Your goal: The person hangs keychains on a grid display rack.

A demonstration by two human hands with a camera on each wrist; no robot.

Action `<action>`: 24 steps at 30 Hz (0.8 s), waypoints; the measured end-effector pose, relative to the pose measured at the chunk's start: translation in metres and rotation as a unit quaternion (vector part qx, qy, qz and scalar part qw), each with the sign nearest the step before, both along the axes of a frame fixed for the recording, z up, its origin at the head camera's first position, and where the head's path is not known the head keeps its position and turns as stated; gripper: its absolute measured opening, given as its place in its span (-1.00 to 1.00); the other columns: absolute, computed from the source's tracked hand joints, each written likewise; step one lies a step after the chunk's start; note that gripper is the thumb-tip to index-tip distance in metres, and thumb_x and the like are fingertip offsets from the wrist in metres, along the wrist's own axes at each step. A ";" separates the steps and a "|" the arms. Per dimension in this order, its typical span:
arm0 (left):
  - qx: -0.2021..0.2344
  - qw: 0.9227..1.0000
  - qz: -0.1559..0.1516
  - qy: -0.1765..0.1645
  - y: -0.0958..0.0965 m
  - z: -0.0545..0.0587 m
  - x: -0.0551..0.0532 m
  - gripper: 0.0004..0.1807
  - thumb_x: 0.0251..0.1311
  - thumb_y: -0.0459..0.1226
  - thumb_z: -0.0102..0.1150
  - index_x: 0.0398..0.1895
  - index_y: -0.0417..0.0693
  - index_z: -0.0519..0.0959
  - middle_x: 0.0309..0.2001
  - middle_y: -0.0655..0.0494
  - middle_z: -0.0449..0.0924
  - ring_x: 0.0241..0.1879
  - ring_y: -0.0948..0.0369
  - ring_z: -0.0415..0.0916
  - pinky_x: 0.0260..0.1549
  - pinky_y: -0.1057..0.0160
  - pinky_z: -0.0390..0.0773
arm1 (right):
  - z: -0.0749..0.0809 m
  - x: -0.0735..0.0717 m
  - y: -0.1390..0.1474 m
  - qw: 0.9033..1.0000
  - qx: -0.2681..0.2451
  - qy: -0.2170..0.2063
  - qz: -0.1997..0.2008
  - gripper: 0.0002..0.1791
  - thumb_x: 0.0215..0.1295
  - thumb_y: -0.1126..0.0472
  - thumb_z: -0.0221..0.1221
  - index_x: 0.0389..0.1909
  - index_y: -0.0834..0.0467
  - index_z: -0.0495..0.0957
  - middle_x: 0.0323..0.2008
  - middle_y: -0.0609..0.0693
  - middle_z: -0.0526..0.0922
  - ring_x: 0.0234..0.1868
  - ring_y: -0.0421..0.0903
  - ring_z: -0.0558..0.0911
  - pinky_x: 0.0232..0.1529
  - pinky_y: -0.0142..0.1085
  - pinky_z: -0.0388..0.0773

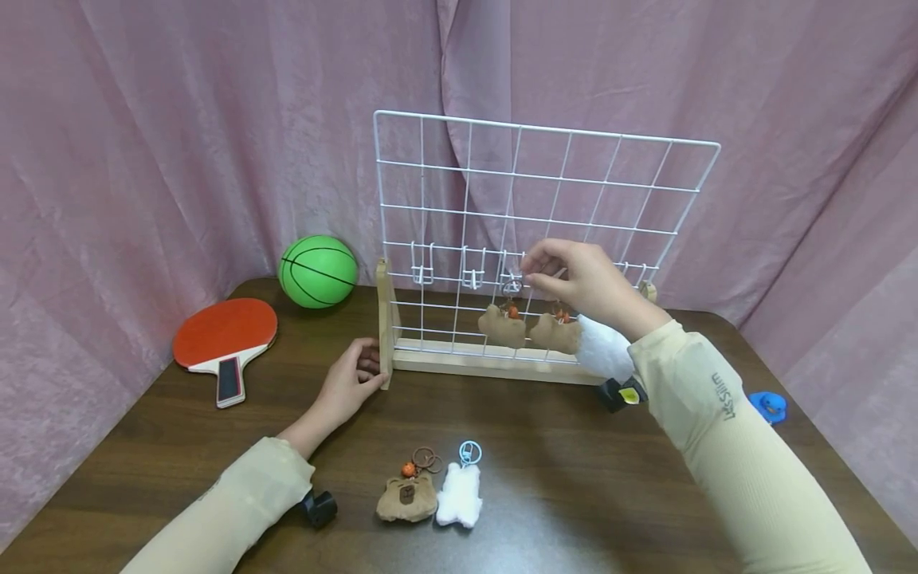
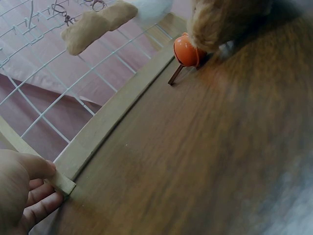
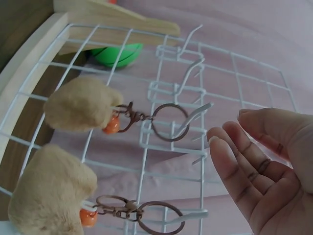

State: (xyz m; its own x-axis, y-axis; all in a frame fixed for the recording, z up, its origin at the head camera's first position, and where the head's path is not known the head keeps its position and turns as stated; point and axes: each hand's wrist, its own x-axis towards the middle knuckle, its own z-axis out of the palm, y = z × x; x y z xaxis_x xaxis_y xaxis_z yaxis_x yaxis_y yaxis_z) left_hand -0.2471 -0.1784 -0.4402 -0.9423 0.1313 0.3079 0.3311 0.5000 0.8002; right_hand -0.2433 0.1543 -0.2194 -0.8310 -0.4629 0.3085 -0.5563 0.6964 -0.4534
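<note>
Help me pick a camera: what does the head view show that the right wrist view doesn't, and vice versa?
Head only: the left hand, the blue toy duck, and a brown keychain and a white keychain on the table.
Right wrist only: the palm side of the right hand, and the lower ring looped on its hook.
Both: the white wire grid, two hanging brown plush keychains and the green ball.
</note>
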 end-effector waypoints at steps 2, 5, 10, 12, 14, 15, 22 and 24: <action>-0.001 1.000 -0.001 0.001 0.000 0.000 0.000 -0.44 0.10 -0.48 0.28 0.18 -0.29 0.31 -0.09 -0.22 0.54 -0.14 0.01 0.56 -0.24 0.33 0.62 | 0.000 0.004 0.000 1.000 -0.006 -0.005 -0.002 -0.87 0.29 0.28 0.19 -0.16 0.17 0.59 -0.30 0.05 0.69 -0.29 -0.12 0.61 -0.23 -0.33 0.57; 0.001 1.000 -0.002 0.004 -0.001 0.000 0.000 -0.44 0.10 -0.48 0.28 0.17 -0.30 0.31 -0.09 -0.23 0.54 -0.13 0.00 0.55 -0.24 0.33 0.62 | -0.001 0.009 0.001 1.000 -0.013 -0.009 -0.002 -0.86 0.29 0.26 0.21 -0.15 0.17 0.60 -0.32 0.05 0.69 -0.32 -0.11 0.61 -0.32 -0.39 0.56; 0.003 1.000 -0.002 0.007 -0.002 0.000 0.000 -0.44 0.10 -0.49 0.28 0.17 -0.30 0.31 -0.10 -0.22 0.53 -0.13 0.00 0.55 -0.26 0.36 0.61 | -0.003 0.016 0.001 1.000 -0.021 -0.003 0.004 -0.84 0.27 0.25 0.23 -0.15 0.16 0.60 -0.32 0.02 0.70 -0.31 -0.10 0.63 -0.28 -0.32 0.61; 0.003 1.000 -0.003 0.007 -0.002 0.000 0.000 -0.44 0.10 -0.49 0.28 0.17 -0.30 0.31 -0.10 -0.22 0.53 -0.13 0.00 0.55 -0.26 0.37 0.61 | -0.005 0.019 0.002 1.000 -0.025 -0.001 0.007 -0.84 0.27 0.26 0.24 -0.15 0.16 0.60 -0.30 0.01 0.70 -0.28 -0.12 0.63 -0.21 -0.26 0.62; 0.001 1.000 -0.003 0.007 -0.002 0.000 0.000 -0.44 0.10 -0.49 0.28 0.17 -0.30 0.31 -0.10 -0.22 0.54 -0.13 0.00 0.55 -0.25 0.35 0.61 | -0.007 0.022 0.002 1.000 -0.027 -0.001 0.013 -0.84 0.26 0.26 0.24 -0.15 0.16 0.60 -0.28 0.00 0.70 -0.25 -0.13 0.62 -0.14 -0.21 0.61; 0.001 1.000 -0.003 0.007 -0.003 0.000 0.000 -0.44 0.10 -0.49 0.28 0.17 -0.30 0.31 -0.10 -0.22 0.54 -0.13 0.00 0.55 -0.25 0.34 0.62 | -0.008 0.023 0.002 0.999 -0.030 -0.003 0.016 -0.84 0.26 0.27 0.24 -0.15 0.16 0.60 -0.27 0.01 0.70 -0.24 -0.13 0.62 -0.13 -0.19 0.61; 0.001 1.000 -0.004 0.006 -0.002 0.001 0.001 -0.44 0.10 -0.49 0.27 0.17 -0.31 0.30 -0.09 -0.23 0.53 -0.11 -0.01 0.55 -0.26 0.38 0.60 | -0.023 0.030 0.003 0.998 -0.053 -0.006 0.033 -0.80 0.26 0.27 0.23 -0.10 0.17 0.58 -0.23 -0.01 0.69 -0.25 -0.17 0.62 -0.17 -0.34 0.61; -0.001 1.000 -0.003 0.005 -0.002 0.001 0.001 -0.44 0.10 -0.48 0.28 0.17 -0.30 0.31 -0.09 -0.23 0.54 -0.12 -0.01 0.55 -0.25 0.36 0.61 | -0.027 0.032 0.002 0.997 -0.062 -0.011 0.039 -0.80 0.27 0.26 0.23 -0.10 0.17 0.58 -0.24 -0.01 0.69 -0.26 -0.18 0.62 -0.20 -0.40 0.60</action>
State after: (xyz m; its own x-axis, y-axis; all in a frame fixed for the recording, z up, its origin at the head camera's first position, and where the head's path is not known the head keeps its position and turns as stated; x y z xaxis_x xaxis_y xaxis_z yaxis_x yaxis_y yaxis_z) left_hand -0.2458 -0.1807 -0.4390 -0.9380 0.1381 0.3178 0.3431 0.4986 0.7960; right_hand -0.2111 0.1567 -0.2466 -0.8007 -0.4861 0.3501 -0.5961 0.5888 -0.5459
